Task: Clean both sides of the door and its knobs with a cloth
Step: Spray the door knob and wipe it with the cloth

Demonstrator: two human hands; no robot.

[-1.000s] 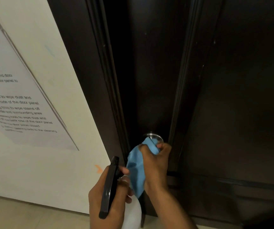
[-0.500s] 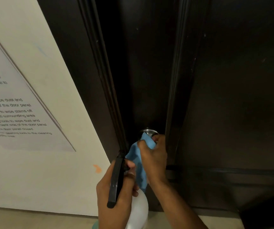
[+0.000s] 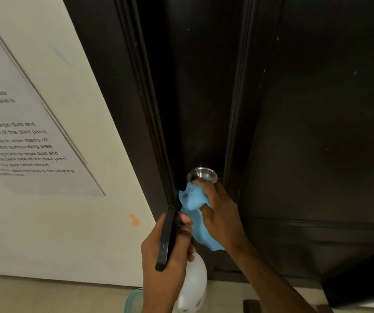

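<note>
1. Head view: facing a dark door (image 3: pixel 317 132) filling the frame from 12 to 4 o'clock, with its round metal knob (image 3: pixel 200 173) sitting just below centre, near 6 o'clock.
2. Curling the right hand (image 3: pixel 220 213) around a blue cloth (image 3: pixel 192 201), grip fingers closed on the fabric and pressing it against the underside of the knob; the cloth's loose end hanging toward 6 o'clock beneath the palm.
3. Wrapping the left hand (image 3: pixel 165 256), at 7 o'clock of the knob, around a white spray bottle (image 3: pixel 192 283), grip fingers closed on its neck behind the black trigger head (image 3: pixel 167 240), touching the hanging cloth.
4. Showing a pale wall (image 3: pixel 91 233) at 9 o'clock, carrying a printed sheet (image 3: pixel 23 143) and a small orange mark (image 3: pixel 134 220) beside the door frame.
5. Showing tiled floor (image 3: pixel 46 294) along the bottom at 7 o'clock.
</note>
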